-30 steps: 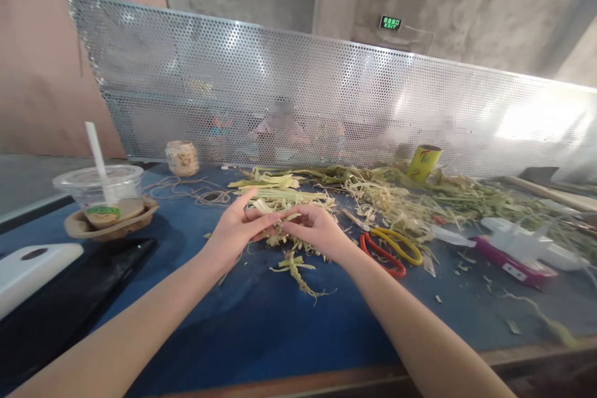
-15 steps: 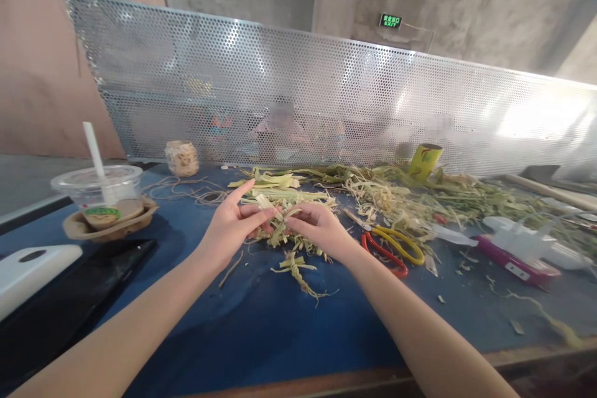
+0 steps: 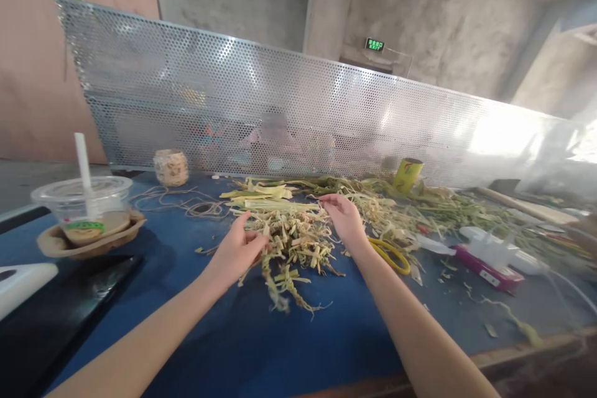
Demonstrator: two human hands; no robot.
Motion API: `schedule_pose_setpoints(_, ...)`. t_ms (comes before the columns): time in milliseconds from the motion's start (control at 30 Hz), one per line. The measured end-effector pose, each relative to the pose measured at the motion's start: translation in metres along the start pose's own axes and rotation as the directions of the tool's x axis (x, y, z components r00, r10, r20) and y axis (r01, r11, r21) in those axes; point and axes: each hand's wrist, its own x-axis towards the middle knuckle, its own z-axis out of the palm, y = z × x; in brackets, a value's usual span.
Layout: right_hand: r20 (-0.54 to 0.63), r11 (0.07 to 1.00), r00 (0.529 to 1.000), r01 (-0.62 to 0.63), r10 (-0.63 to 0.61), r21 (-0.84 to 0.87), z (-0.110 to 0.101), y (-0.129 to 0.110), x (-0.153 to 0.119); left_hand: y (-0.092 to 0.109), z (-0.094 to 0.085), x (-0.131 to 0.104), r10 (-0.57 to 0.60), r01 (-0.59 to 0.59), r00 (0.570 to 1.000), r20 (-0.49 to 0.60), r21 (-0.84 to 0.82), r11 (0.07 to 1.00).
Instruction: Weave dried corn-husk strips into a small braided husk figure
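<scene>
The left hand pinches a strand at the left edge of the pile. The right hand is bent at the pile's far right edge; its grip cannot be told. Scissors lie right of the pile, the cup well left.

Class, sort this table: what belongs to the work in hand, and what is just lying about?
Likely in the work:
bunched plant pieces
pale plant strips
yellow looped handle

Apparently just lying about:
lidded cup
flat black object
purple power strip
</scene>
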Motion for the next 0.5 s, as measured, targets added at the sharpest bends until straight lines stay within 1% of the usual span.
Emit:
schedule_pose_setpoints(67, 0.02, 0.994, 1.0, 0.016, -0.014, -0.105, -0.002, 0.006, 0.009, 0.002, -0.002, -0.003, 0.016, -0.019, 0.999, 0.039, 0.076, 0.997)
schedule_pose_setpoints(133, 0.059, 0.974, 0.998, 0.026, -0.013, -0.226, -0.004, 0.014, 0.02, 0.004, -0.001, -0.008, 0.062, -0.079, 0.993, 0.1, 0.172, 0.982)
schedule_pose_setpoints(200, 0.121, 0.937, 0.993, 0.048, -0.006, -0.345, -0.004, 0.02, 0.033, 0.008, 0.001, -0.013, 0.118, -0.151, 0.982, 0.151, 0.236, 0.96)
schedule_pose_setpoints(300, 0.244, 0.866, 0.97, 0.11, 0.013, -0.487, 0.0, 0.025, 0.052, 0.014, 0.005, -0.021, 0.158, -0.212, 0.966, 0.204, 0.275, 0.938)
schedule_pose_setpoints(400, 0.374, 0.795, 0.926, 0.183, 0.059, -0.578, 0.016, 0.026, 0.075, 0.016, 0.006, -0.024, 0.159, -0.268, 0.941, 0.299, 0.367, 0.891)
schedule_pose_setpoints(500, 0.469, 0.741, 0.876, 0.241, 0.111, -0.626, 0.044, 0.028, 0.099, 0.012, 0.007, -0.023, 0.123, -0.301, 0.921, 0.37, 0.475, 0.827)
